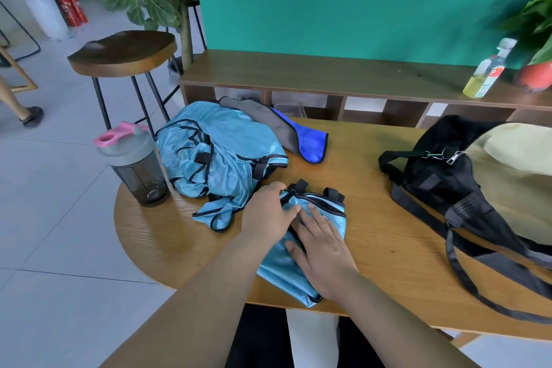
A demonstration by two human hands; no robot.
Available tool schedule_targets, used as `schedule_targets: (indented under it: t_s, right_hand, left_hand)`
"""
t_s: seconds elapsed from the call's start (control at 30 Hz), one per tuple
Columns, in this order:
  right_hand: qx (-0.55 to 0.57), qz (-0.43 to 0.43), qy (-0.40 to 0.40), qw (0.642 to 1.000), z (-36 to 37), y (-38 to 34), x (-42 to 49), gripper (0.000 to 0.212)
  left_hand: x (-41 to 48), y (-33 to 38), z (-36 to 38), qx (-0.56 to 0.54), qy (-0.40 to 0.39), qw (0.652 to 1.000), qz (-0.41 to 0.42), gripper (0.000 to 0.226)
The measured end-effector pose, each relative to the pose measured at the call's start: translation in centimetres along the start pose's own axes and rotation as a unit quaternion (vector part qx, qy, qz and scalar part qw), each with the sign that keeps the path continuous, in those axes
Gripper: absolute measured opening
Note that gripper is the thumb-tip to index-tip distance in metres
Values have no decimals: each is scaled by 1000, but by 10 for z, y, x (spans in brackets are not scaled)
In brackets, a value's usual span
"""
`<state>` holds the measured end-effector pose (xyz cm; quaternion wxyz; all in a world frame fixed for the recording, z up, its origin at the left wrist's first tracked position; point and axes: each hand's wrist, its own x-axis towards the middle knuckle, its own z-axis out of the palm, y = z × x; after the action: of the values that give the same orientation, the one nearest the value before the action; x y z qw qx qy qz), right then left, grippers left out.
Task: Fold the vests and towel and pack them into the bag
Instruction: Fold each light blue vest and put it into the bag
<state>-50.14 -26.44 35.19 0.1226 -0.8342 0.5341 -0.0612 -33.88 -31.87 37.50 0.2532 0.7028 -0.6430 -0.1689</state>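
A light blue vest with black trim lies folded on the wooden table in front of me. My left hand grips its left edge with curled fingers. My right hand lies flat on top of it, fingers straight. A crumpled heap of light blue vests sits at the back left. Behind the heap lies a grey towel over a dark blue vest. The black and beige bag stands on the right of the table, its straps trailing toward me.
A grey shaker bottle with a pink lid stands at the table's left edge. A wooden stool is beyond it. A low shelf behind the table holds a drink bottle and a potted plant.
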Motion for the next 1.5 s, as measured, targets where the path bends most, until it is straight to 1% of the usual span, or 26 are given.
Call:
schedule_targets:
  t_s: [0.1, 0.23, 0.33, 0.4, 0.43, 0.47, 0.53, 0.63, 0.7, 0.8, 0.87, 0.93, 1.0, 1.07, 1.1, 1.13, 1.2, 1.23, 1.3, 1.37, 1.5]
  right_hand:
    - [19, -24, 1, 1000, -3, 0, -4, 65]
    - [31, -68, 4, 997, -7, 1, -10, 60]
    - [73, -75, 58, 993, -3, 4, -15, 58]
    - [78, -50, 113, 989, 4, 7, -18, 56]
    - [70, -35, 128, 989, 7, 9, -19, 56]
    - [55, -23, 125, 990, 10, 10, -20, 57]
    - [14, -11, 77, 997, 13, 11, -21, 65]
    - [-22, -15, 15, 1000, 8, 16, -23, 74]
    - [-29, -34, -6, 999, 1, 26, -25, 76]
    - [-28, -64, -30, 997, -15, 57, -27, 74]
    - [-20, -76, -36, 996, -27, 76, -29, 72]
    - [-14, -76, -45, 996, -35, 86, -32, 71]
    - [-12, -81, -37, 996, -37, 84, -37, 73]
    - [-11, -90, -16, 996, -31, 75, -44, 74]
    - [-7, -102, 7, 995, -26, 70, -47, 72]
    - [1, -118, 36, 992, -21, 65, -49, 67]
    - [23, -148, 81, 985, -9, 56, -52, 58]
    - [33, -158, 94, 982, -5, 52, -53, 52]
    - [50, -169, 126, 976, 1, 47, -53, 37]
    - [61, -167, 157, 972, 5, 45, -52, 24]
    - [110, -175, 167, 964, -1, 47, -55, 19]
  left_hand:
    - [1, 2, -2, 34, 35, 998, 27, 52]
    - [8, 4, -3, 41, 26, 997, 62, 38]
    - [15, 1, -1, -25, 18, 996, 82, 32]
    - [18, -4, 2, -73, 21, 995, 68, 29]
    - [18, -8, 4, -90, 17, 994, 52, 29]
    - [18, -12, 7, -103, 8, 994, 34, 29]
    - [17, -19, 11, -116, -5, 993, 9, 30]
    - [15, -20, 15, -130, 0, 992, -4, 29]
    - [14, -16, 17, -142, -7, 990, -23, 28]
    - [13, -9, 18, -166, -41, 983, -64, 31]
    - [13, -8, 16, -165, -56, 983, -62, 34]
    - [11, -8, 13, -147, -62, 986, -43, 39]
    - [6, -9, 11, -120, -35, 992, -2, 44]
    - [-2, -9, 10, -81, 29, 993, 83, 47]
    - [-6, -8, 9, -58, 57, 987, 141, 46]
    - [-10, -7, 8, -35, 70, 976, 203, 44]
    - [-14, -7, 8, 5, 49, 955, 294, 38]
    - [-15, -8, 9, 23, 30, 949, 314, 35]
    - [-15, -14, 13, 44, -6, 947, 318, 35]
    - [-13, -19, 14, 42, -30, 950, 307, 38]
    - [-12, -24, 11, 24, -57, 956, 288, 39]
